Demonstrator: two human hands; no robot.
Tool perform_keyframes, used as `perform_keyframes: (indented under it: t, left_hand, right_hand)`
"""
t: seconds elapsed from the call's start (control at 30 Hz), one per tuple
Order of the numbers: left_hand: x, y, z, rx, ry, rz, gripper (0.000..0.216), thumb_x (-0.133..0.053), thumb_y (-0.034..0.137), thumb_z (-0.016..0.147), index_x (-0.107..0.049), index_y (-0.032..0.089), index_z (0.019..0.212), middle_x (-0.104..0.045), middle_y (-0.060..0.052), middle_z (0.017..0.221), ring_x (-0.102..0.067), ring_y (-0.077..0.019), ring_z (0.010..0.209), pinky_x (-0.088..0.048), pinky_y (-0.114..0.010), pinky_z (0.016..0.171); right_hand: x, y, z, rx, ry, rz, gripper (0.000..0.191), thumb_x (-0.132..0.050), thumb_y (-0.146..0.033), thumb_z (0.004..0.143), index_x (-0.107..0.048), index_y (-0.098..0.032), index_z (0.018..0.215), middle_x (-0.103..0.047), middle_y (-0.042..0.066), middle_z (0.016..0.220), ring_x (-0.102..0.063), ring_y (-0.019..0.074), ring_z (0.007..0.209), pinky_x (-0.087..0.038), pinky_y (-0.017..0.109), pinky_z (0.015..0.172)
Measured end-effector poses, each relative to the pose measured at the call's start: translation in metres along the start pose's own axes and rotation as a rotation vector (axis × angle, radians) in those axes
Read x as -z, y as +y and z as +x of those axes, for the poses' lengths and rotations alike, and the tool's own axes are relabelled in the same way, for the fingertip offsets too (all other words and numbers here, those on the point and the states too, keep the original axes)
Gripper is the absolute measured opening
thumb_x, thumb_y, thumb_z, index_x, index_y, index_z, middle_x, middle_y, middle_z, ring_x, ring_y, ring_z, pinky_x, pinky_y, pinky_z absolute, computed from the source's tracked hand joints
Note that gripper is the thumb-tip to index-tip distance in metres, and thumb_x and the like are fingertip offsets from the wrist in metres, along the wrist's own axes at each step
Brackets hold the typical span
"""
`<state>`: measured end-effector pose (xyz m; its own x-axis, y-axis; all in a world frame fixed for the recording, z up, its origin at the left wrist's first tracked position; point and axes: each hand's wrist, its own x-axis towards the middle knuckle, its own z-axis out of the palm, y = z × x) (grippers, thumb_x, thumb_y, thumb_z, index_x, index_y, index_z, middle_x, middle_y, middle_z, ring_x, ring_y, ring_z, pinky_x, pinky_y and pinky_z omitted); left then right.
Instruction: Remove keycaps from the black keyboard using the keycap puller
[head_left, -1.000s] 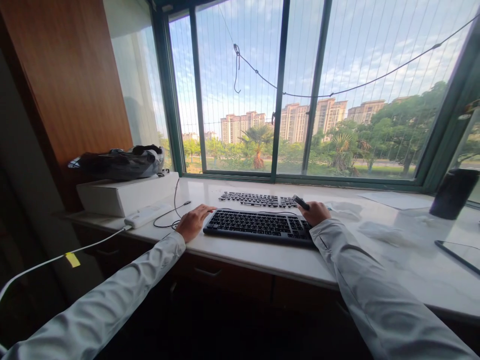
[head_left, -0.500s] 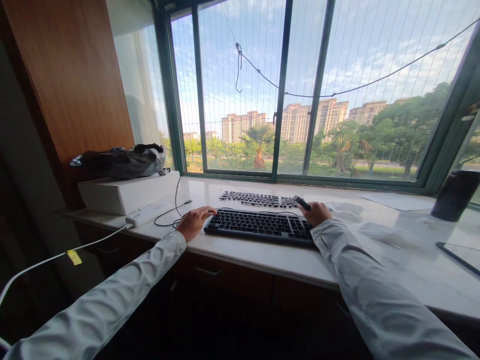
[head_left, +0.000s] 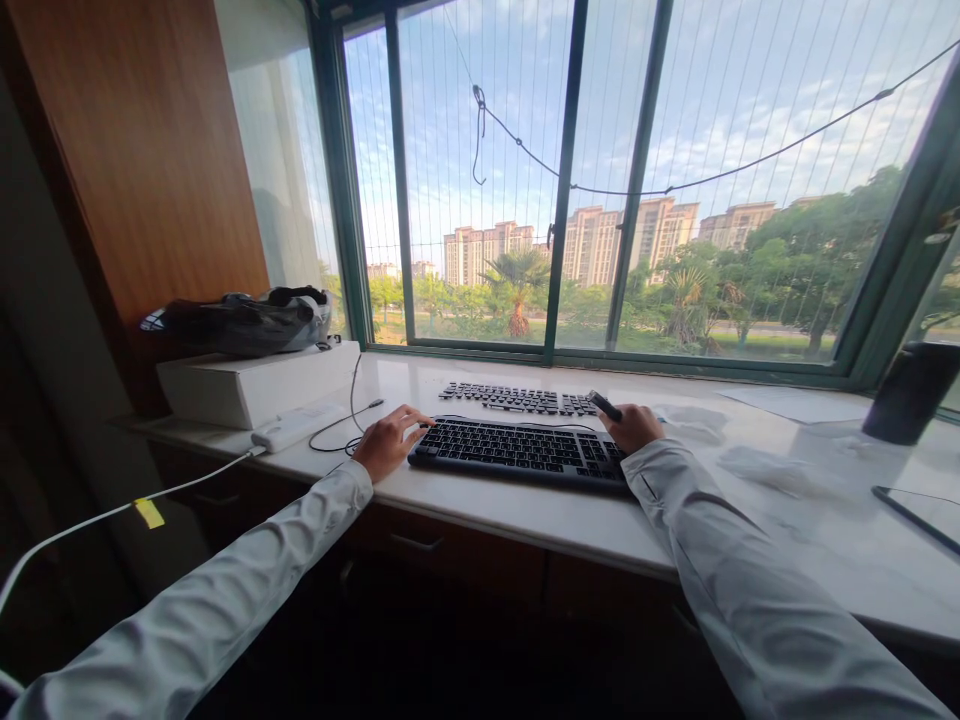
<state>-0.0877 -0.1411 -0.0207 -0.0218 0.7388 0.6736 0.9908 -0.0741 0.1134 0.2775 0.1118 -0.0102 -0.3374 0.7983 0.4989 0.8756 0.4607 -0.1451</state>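
A black keyboard (head_left: 517,450) lies on the white counter (head_left: 525,515) in front of the window. My left hand (head_left: 390,440) rests at its left end, fingers curled round the corner. My right hand (head_left: 634,425) sits at the keyboard's right end, closed round a small dark object (head_left: 604,405) whose tip sticks up toward the window. Behind the keyboard lies a flat grid of loose black keycaps (head_left: 517,398).
A white box (head_left: 255,385) with a black bag (head_left: 236,322) on top stands at the left, a white power strip (head_left: 289,428) with cables in front of it. At the right are a dark cylinder (head_left: 909,390), a dark flat slab (head_left: 915,515) and crumpled clear plastic (head_left: 750,465).
Hardly anything differs. My left hand's fingers have crept slightly further onto the keyboard's left corner; the view has shifted a little.
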Motion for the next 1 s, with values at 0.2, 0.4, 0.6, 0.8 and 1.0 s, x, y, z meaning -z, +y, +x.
perform_keyframes:
  t: [0.2,0.4,0.6,0.8,1.0]
  left_hand:
    - [0.0013,0.0019,0.0002,-0.024,0.005,-0.055,0.026,-0.047,0.036,0.090,-0.066,0.022,0.100,-0.065,-0.004,0.104,-0.061,-0.0167,0.079,-0.048,-0.030,0.078]
    - [0.0003,0.0018,-0.0002,-0.015,0.001,-0.071,0.023,-0.049,0.035,0.089,-0.066,0.022,0.099,-0.066,-0.004,0.103,-0.062,-0.0165,0.079,-0.048,-0.030,0.079]
    - [-0.0005,0.0010,-0.0002,-0.016,-0.004,-0.073,0.022,-0.050,0.034,0.089,-0.066,0.022,0.099,-0.066,-0.003,0.104,-0.062,-0.0163,0.080,-0.048,-0.030,0.079]
    - [-0.0010,0.0001,-0.0005,-0.019,-0.003,-0.077,0.024,-0.050,0.036,0.089,-0.066,0.022,0.100,-0.066,-0.004,0.105,-0.062,-0.0172,0.081,-0.049,-0.031,0.079]
    - [-0.0017,-0.0003,-0.0009,-0.012,0.001,-0.081,0.024,-0.050,0.036,0.089,-0.066,0.022,0.099,-0.066,-0.004,0.105,-0.062,-0.0170,0.081,-0.049,-0.031,0.077]
  right_hand:
    - [0.0003,0.0006,0.0004,0.016,0.008,-0.020,0.034,-0.046,-0.045,0.088,-0.075,-0.027,0.087,-0.072,0.008,0.087,-0.066,0.0237,0.084,-0.042,0.027,0.065]
    - [-0.0022,0.0021,0.0010,0.012,0.008,-0.006,0.037,-0.044,-0.046,0.089,-0.075,-0.025,0.090,-0.072,0.010,0.085,-0.066,0.0240,0.086,-0.042,0.027,0.067]
    - [-0.0014,0.0016,0.0004,-0.002,-0.002,0.015,0.039,-0.043,-0.046,0.088,-0.074,-0.023,0.090,-0.071,0.011,0.086,-0.066,0.0251,0.088,-0.043,0.028,0.068]
    - [-0.0002,0.0012,0.0002,0.002,-0.014,0.009,0.038,-0.044,-0.046,0.088,-0.074,-0.024,0.089,-0.071,0.011,0.087,-0.066,0.0256,0.088,-0.044,0.029,0.070]
    - [-0.0007,0.0014,0.0001,0.021,-0.007,0.020,0.041,-0.043,-0.046,0.088,-0.075,-0.021,0.090,-0.071,0.014,0.088,-0.066,0.0284,0.088,-0.045,0.031,0.069]
